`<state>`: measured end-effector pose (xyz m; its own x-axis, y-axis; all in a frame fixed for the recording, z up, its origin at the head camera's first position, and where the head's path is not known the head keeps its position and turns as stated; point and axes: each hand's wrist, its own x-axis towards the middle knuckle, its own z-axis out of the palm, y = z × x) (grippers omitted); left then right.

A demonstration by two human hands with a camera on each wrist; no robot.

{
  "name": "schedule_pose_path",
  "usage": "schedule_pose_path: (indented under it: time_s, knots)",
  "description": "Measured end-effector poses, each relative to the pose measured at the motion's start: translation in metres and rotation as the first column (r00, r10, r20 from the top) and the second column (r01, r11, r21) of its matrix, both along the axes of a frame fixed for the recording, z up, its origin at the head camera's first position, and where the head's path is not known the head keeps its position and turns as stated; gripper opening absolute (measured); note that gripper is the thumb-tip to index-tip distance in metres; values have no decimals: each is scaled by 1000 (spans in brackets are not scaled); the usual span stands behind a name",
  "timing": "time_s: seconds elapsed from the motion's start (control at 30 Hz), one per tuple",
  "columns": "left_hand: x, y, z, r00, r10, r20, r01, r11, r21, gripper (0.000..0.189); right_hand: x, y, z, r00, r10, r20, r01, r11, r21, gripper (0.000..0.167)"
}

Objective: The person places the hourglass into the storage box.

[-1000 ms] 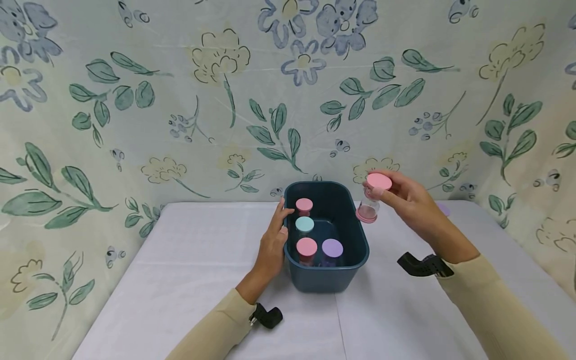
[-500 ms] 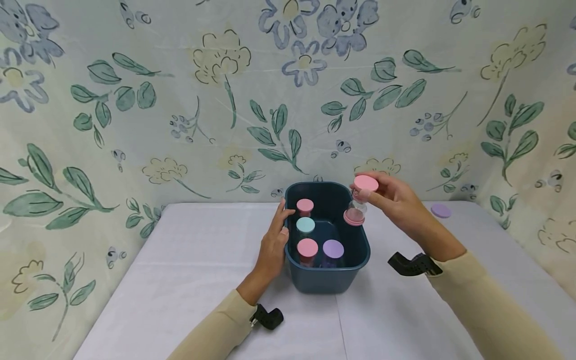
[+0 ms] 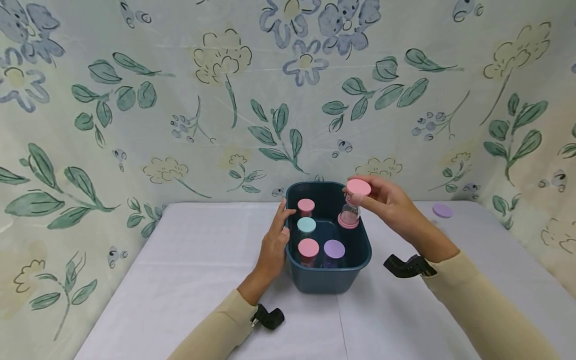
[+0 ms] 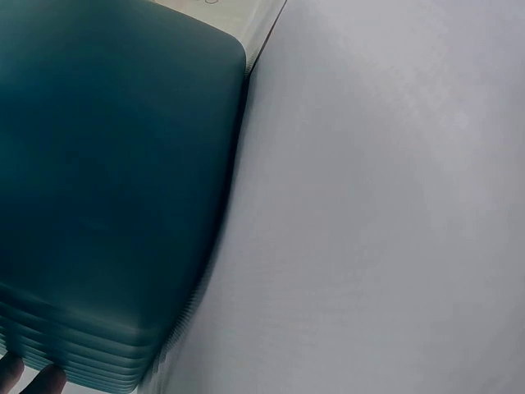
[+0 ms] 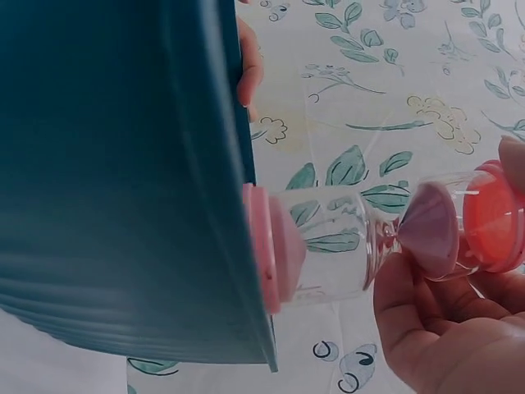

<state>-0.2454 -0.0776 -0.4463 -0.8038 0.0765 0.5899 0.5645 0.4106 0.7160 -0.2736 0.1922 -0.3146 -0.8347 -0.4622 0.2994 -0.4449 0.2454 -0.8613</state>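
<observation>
My right hand [image 3: 389,210] pinches a sand timer [image 3: 348,219] with pink caps and pink sand, upright over the right side of the dark blue bin [image 3: 326,281]. In the right wrist view the timer's lower pink cap [image 5: 262,250] overlaps the bin's rim, and fingers curl at its narrow waist. Several other timers stand inside the bin: a pink-capped one [image 3: 306,205] at the back left, a teal-capped one [image 3: 306,225], a second pink one [image 3: 308,247] and a purple one [image 3: 334,248] in front. My left hand [image 3: 270,247] rests against the bin's left side, fingers extended along the rim.
A purple-capped timer [image 3: 442,210] stands on the white table [image 3: 202,280] behind my right forearm. A floral cloth [image 3: 180,125] hangs behind and at both sides of the table.
My right hand has carried the pink sand timer leftward and slightly lower, from beside the bin's right rim to over its inside. The purple-capped timer has come into fuller view. My left hand stays put.
</observation>
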Motion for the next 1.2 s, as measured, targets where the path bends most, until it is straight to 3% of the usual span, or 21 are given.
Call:
schedule_pose_path:
  time_s: [0.3,0.47,1.2]
  knots:
    - [0,0,0,1000,-2,8,2,1000,5,47,-3,1,-7,999,21,24,-21,1000,1,52]
    - [0,0,-1,1000,0,0,0,1000,6,47,-6,0,-11,999,34,-4,-34,999,2,49]
    - [-1,0,-1,1000,1,4,-1,1000,5,45,-7,-12,-25,985,-79,-155,110,973,203,53]
